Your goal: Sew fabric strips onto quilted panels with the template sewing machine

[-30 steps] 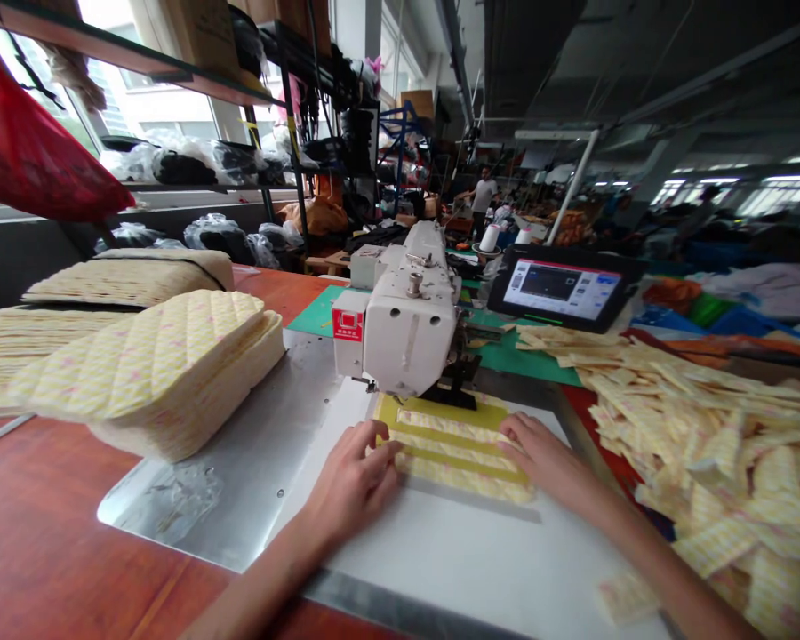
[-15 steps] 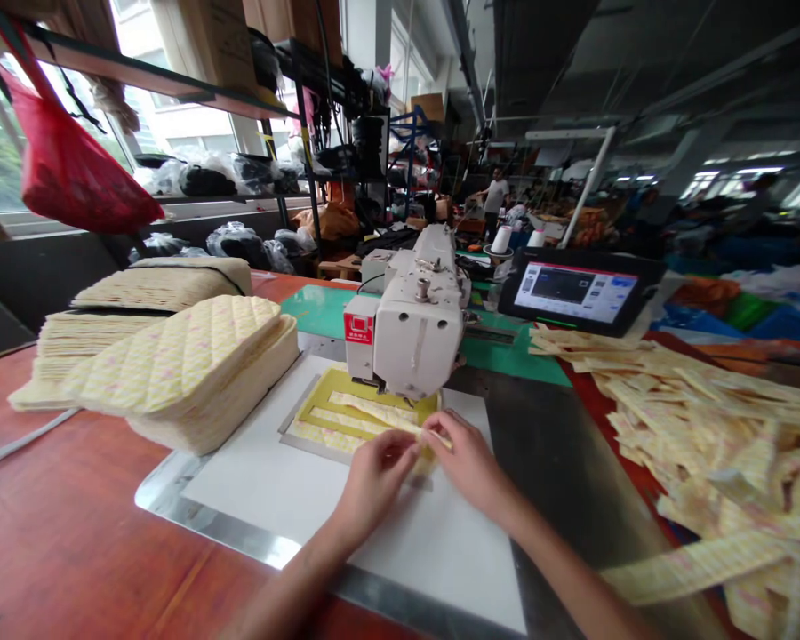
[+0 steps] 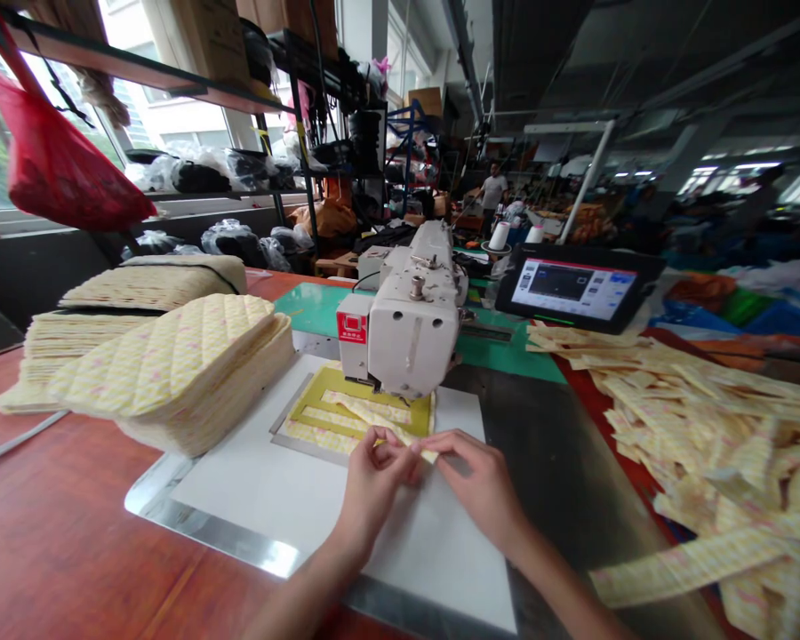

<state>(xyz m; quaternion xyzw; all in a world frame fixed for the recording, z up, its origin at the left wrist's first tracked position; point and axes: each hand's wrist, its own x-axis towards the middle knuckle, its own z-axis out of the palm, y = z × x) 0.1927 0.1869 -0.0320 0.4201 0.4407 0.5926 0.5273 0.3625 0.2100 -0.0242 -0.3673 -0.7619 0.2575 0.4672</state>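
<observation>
A yellow template frame [image 3: 320, 391] lies on a white board [image 3: 293, 498] under the head of a white sewing machine [image 3: 406, 329]. Yellow patterned fabric strips rest in the frame's slots. One fabric strip [image 3: 373, 416] is lifted at its near end and runs back toward the machine. My left hand [image 3: 373, 484] and my right hand [image 3: 480, 484] meet at the frame's front right corner. Both pinch the near end of that strip between fingertips.
Stacks of quilted yellow pads [image 3: 173, 364] stand at the left on the red-brown table [image 3: 46, 533]. A large heap of cut yellow strips [image 3: 707, 427] covers the right side. A touchscreen panel [image 3: 573, 289] stands behind the machine. A person [image 3: 492, 191] stands far back.
The frame and board have shifted left under the machine. My hands left the flat frame, came together and picked up one strip's end, then drew slightly nearer to me.
</observation>
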